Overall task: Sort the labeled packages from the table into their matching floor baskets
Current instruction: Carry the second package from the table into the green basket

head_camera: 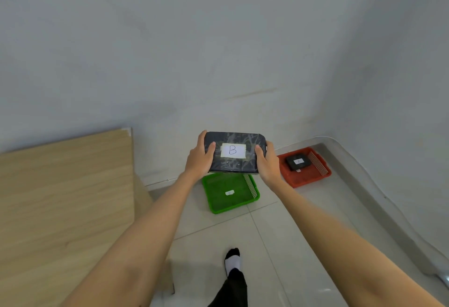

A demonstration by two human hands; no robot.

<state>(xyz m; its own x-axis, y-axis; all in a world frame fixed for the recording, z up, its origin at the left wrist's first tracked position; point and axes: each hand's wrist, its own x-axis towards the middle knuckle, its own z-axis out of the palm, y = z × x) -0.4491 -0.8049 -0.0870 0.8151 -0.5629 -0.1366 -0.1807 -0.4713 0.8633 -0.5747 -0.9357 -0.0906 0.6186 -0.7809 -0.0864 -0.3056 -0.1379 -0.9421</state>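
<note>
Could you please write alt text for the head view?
Both hands, left hand and right hand, hold a dark package labeled B above a green basket on the floor; a red basket beside it holds another package.

Both hands grip the black package (234, 152), label B up: left hand (200, 158) at nine o'clock, right hand (267, 163) at three. Green basket (230, 205) directly below; red basket (306, 179) at its two o'clock holds another package (298, 162).

Your arms: both bare, no sleeves in view, no watch or bands at the wrists.
Your left hand (198, 160): bare, no glove, no rings visible.
Your right hand (267, 163): bare likewise.
Your leg: dark trousers.
Your sock (233, 260): white, black toe.
</note>
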